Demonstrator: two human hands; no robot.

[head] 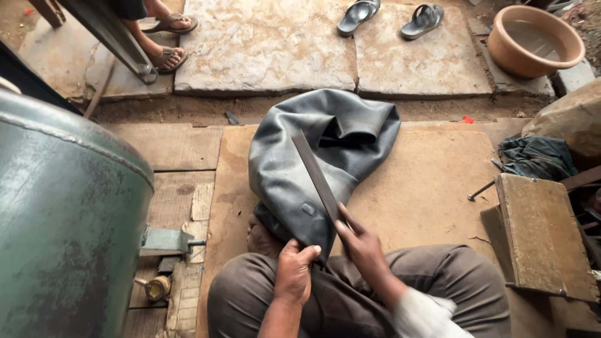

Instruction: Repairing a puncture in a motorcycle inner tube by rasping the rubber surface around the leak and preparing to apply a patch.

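While my left hand point(293, 270) pinches the limp grey rubber inner tube point(313, 169) taut over my knee, my right hand point(362, 245) grips a long flat metal file point(316, 175) against it.

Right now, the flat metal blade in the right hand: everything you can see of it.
The blade is a long, flat, narrow strip, dull grey like worn steel, possibly a file. It slants up-left from the right hand, which grips its lower end, and lies flat across the limp black rubber inner tube. The left hand pinches the tube's lower edge, not the blade.
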